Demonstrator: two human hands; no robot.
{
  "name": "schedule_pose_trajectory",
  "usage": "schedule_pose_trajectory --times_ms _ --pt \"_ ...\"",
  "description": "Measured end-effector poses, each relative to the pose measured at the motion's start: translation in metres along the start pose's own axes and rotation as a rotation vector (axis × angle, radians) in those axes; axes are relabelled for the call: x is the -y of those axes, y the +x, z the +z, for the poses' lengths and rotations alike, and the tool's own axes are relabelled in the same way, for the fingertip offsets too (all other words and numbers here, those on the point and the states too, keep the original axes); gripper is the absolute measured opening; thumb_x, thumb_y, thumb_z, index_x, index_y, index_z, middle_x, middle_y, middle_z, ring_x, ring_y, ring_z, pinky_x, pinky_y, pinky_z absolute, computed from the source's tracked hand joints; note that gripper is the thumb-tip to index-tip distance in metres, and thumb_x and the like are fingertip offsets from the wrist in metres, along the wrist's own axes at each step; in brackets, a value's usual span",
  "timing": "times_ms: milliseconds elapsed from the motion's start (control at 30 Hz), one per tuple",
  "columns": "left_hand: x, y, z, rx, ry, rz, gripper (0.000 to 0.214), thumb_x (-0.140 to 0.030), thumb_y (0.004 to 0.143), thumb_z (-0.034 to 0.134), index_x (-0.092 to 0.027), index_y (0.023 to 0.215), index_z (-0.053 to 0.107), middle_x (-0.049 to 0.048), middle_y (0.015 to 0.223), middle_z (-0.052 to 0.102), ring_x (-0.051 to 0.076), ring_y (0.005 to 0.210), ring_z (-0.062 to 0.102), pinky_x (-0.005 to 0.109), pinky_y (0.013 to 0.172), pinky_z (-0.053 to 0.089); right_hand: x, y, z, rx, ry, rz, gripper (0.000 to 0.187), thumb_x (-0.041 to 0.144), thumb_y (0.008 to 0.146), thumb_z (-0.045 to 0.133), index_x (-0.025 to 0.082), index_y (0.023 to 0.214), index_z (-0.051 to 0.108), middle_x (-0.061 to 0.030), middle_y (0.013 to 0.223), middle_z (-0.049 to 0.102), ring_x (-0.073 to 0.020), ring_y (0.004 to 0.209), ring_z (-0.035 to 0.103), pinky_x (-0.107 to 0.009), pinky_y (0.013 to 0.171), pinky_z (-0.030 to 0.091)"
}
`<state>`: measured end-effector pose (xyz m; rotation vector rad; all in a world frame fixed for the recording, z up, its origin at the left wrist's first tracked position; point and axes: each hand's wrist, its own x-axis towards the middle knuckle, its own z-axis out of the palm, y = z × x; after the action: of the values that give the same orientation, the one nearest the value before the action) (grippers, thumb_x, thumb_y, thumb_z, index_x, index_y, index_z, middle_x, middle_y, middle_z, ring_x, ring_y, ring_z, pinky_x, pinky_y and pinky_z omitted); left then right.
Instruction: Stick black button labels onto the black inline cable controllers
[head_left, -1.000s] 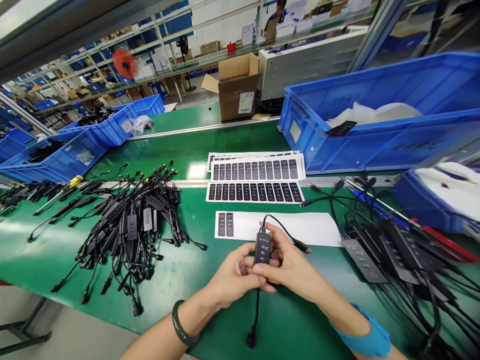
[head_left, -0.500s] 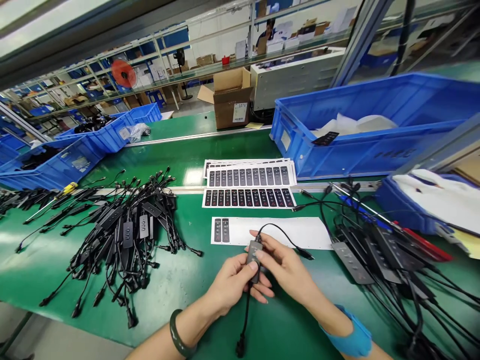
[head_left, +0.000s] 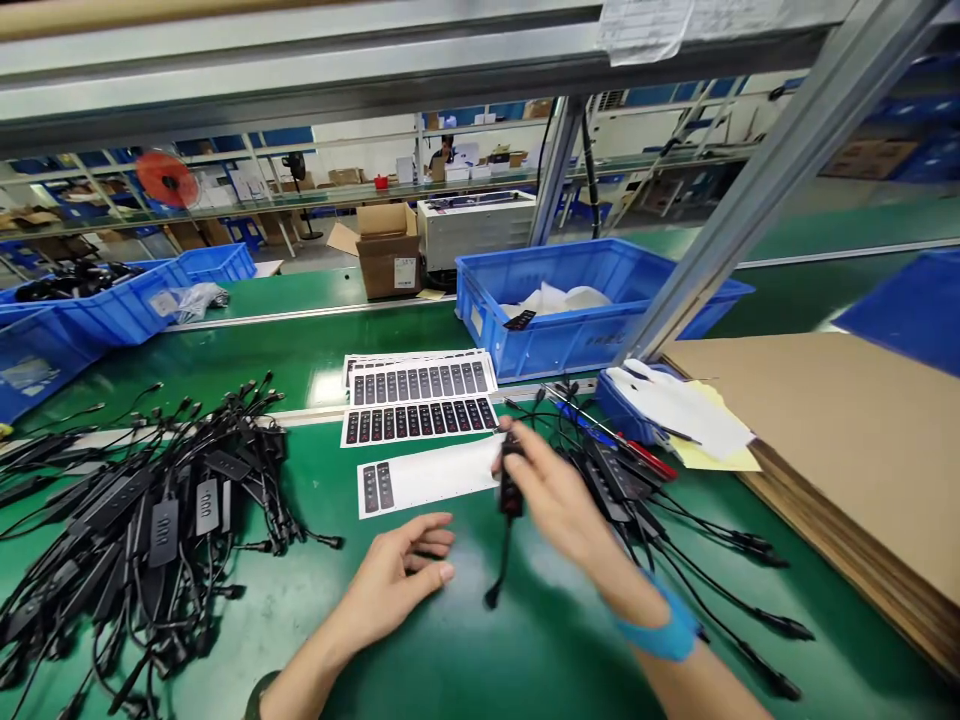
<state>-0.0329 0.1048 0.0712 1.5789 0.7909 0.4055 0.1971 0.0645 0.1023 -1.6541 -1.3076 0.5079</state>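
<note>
Resting loosely spread on the green surface (head_left: 465, 660), the left hand (head_left: 397, 580) holds nothing. Just beyond it, the right hand (head_left: 551, 495) pinches a black controller (head_left: 511, 480) above the surface, its cable (head_left: 498, 570) hanging down. Farther off lie sticker sheets (head_left: 416, 405) and a blue bin (head_left: 585, 310).

Bright even overhead light; right hand (head_left: 559, 495) motion-blurred; wide-angle bending at edges.

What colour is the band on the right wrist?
Light blue wrist band, best seen in the head view.
</note>
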Motion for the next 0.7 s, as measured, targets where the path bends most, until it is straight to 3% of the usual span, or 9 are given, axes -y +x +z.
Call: schedule_pose_trajectory --times_ms 100,167,267,333,367,433,500,600,700 --pt "0.0 -0.007 -0.026 -0.155 0.535 0.083 0.037 -0.027 0.086 0.059 -0.023 0.124 0.06 0.0098 0.127 0.063 0.026 0.116 0.058 0.045 0.101 0.046 -0.019 0.014 -0.064 -0.201 -0.328 -0.043 0.053 0.038 0.091 0.041 0.014 0.137 0.051 -0.0152 0.11 0.068 -0.0298 0.1 0.064 -0.044 0.087 0.049" --pt "0.004 -0.009 -0.042 -0.263 0.789 0.074 0.038 -0.019 0.086 0.055 -0.021 0.124 0.06 0.0108 0.13 0.061 0.028 0.12 0.056 0.048 0.103 0.045 -0.036 0.024 -0.094 -0.238 -0.578 -0.091 0.05 0.034 0.091 0.039 0.012 0.133 0.055 -0.021 0.119 0.064 -0.0357 0.111 0.059 -0.05 0.094 0.044" --pt "0.013 -0.009 -0.06 -0.353 0.998 0.006 0.037 -0.013 0.086 0.052 -0.018 0.122 0.061 0.0131 0.131 0.06 0.028 0.119 0.059 0.046 0.101 0.049 -0.05 0.035 -0.095 -0.254 -0.782 -0.074 0.045 0.026 0.087 0.042 0.009 0.124 0.061 -0.0287 0.103 0.064 -0.0455 0.105 0.058 -0.062 0.088 0.04" --pt "0.019 -0.008 -0.065 -0.366 1.063 -0.006 0.038 -0.012 0.087 0.052 -0.017 0.123 0.061 0.0134 0.133 0.06 0.028 0.119 0.06 0.044 0.101 0.049 -0.045 0.039 -0.064 -0.154 -0.709 -0.13 0.041 0.024 0.086 0.044 0.007 0.117 0.065 -0.0299 0.1 0.062 -0.047 0.103 0.057 -0.065 0.086 0.04" --pt "0.022 -0.007 -0.066 -0.365 1.085 0.001 0.038 -0.012 0.087 0.052 -0.016 0.124 0.06 0.0132 0.134 0.059 0.028 0.12 0.059 0.043 0.102 0.049 -0.04 0.04 -0.042 -0.071 -0.644 -0.182 0.039 0.023 0.086 0.044 0.007 0.114 0.066 -0.0279 0.101 0.063 -0.0434 0.101 0.059 -0.061 0.086 0.043" --pt "0.03 -0.006 -0.065 -0.356 1.126 0.034 0.039 -0.011 0.087 0.051 -0.016 0.125 0.061 0.0119 0.134 0.06 0.027 0.124 0.057 0.043 0.103 0.048 -0.027 0.042 0.01 0.142 -0.506 -0.285 0.033 0.017 0.087 0.045 0.014 0.11 0.068 -0.0184 0.103 0.067 -0.0306 0.097 0.064 -0.045 0.086 0.05" --pt "0.038 -0.003 -0.064 -0.355 1.17 0.078 0.038 -0.011 0.088 0.05 -0.017 0.123 0.063 0.0101 0.131 0.062 0.028 0.124 0.056 0.045 0.103 0.048 -0.017 0.045 0.061 0.262 -0.444 -0.338 0.026 0.014 0.084 0.052 0.019 0.103 0.07 -0.0098 0.096 0.07 -0.0224 0.089 0.066 -0.034 0.083 0.052" --pt "0.053 0.002 -0.066 -0.372 1.215 0.172 0.037 -0.013 0.089 0.047 -0.019 0.119 0.066 0.0082 0.126 0.066 0.028 0.12 0.059 0.048 0.102 0.05 -0.006 0.049 0.117 0.33 -0.41 -0.372 0.021 0.013 0.083 0.059 0.016 0.1 0.071 -0.0099 0.094 0.068 -0.0214 0.091 0.063 -0.031 0.084 0.05" --pt "0.072 0.007 -0.073 -0.412 1.203 0.295 0.035 -0.02 0.089 0.045 -0.022 0.114 0.069 0.0069 0.119 0.069 0.028 0.115 0.063 0.048 0.098 0.053 0.001 0.049 0.145 0.335 -0.435 -0.376 0.012 0.018 0.084 0.061 0.014 0.089 0.071 -0.0123 0.096 0.066 -0.0251 0.094 0.059 -0.037 0.085 0.048"
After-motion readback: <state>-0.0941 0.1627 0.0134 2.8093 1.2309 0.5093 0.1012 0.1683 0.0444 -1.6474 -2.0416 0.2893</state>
